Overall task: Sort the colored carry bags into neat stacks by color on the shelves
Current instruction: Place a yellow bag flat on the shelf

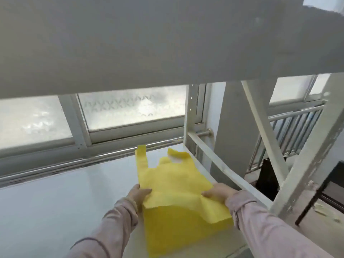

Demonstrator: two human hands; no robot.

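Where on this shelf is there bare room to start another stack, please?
Free: the bare shelf left of the yellow bags, back to the window rail. Crowded: the right end, bags beside the frame bar, left hand and right hand holding them.

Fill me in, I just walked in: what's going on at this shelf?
A person holds a yellow carry bag flat on the white shelf, near its right end. The left hand and the right hand each hold one side of it, handles pointing toward the window. More yellow material lies beneath, at the front edge.
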